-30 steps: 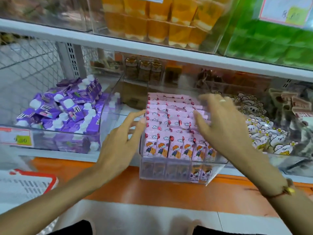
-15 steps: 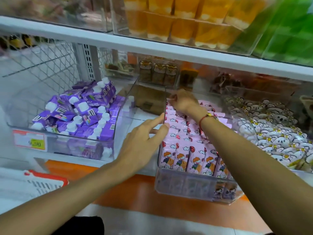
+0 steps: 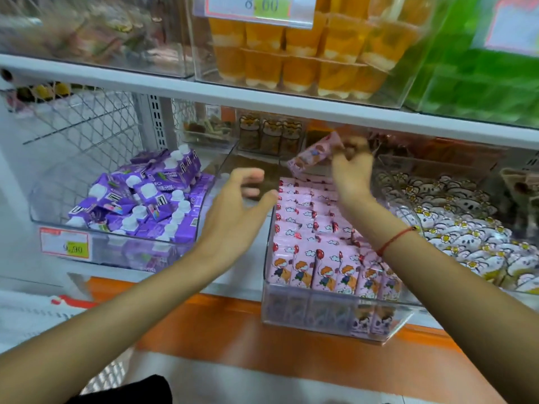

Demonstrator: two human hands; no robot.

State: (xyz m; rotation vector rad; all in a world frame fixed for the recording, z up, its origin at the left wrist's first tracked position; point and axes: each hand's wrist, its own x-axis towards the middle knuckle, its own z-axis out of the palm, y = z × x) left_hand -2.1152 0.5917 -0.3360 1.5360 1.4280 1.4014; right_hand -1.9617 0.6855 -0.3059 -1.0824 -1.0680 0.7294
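Pink and glossy, a small boxy carton (image 3: 313, 154) is now pinched in my right hand (image 3: 353, 173), raised from the back row it reached half a second ago, above the clear rigid plastic bin (image 3: 320, 322) of matching cartons (image 3: 318, 258), while my left hand (image 3: 236, 211) hovers open-fingered beside its left wall.

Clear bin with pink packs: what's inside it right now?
Rows of pink packs fill the bin. The right hand holds one pack above the back; its arm hides some right-side rows.
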